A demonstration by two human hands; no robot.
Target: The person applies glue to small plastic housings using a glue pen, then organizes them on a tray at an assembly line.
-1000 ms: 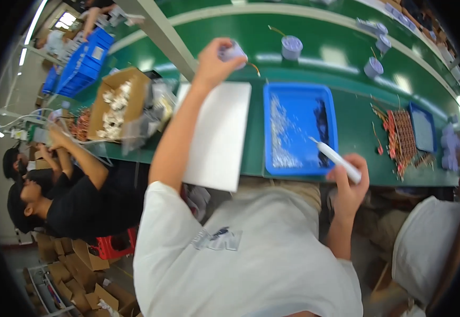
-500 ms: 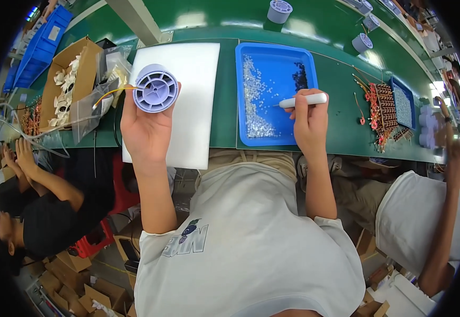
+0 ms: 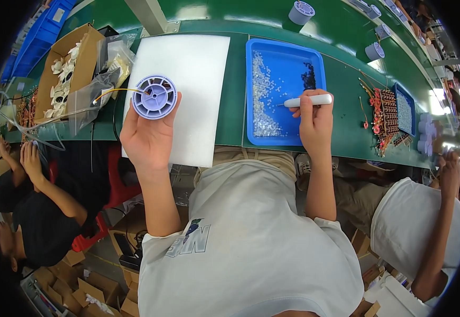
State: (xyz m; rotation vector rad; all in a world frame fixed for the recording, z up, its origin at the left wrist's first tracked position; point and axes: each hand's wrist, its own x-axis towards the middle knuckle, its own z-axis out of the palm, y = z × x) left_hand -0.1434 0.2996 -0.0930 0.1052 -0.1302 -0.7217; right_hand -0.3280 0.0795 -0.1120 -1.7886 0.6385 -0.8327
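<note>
My left hand (image 3: 148, 134) is closed around a lavender round plastic housing (image 3: 155, 108), held up over a white foam sheet (image 3: 201, 79). The housing's spoked, open face points up toward me, and a yellow wire (image 3: 115, 90) sticks out of it to the left. Between the fingers of my right hand (image 3: 315, 117) is a white pen-shaped tool (image 3: 314, 100) with a thin tip. That tip points left, above a blue tray (image 3: 250, 105) that holds many small clear pieces (image 3: 264, 113) and a dark cluster (image 3: 308, 77) near its right side.
On the left stand a cardboard box (image 3: 85, 63) of white parts and some plastic bags (image 3: 115, 55). Wired copper-red parts (image 3: 384, 113) and a smaller blue tray (image 3: 405, 108) lie at the right. Lavender housings (image 3: 301, 11) stand farther back. People sit on both sides.
The housing in my left hand has tipped, so its spoked face shows more squarely. My right hand keeps the tool over the tray. The whole view has shifted slightly.
</note>
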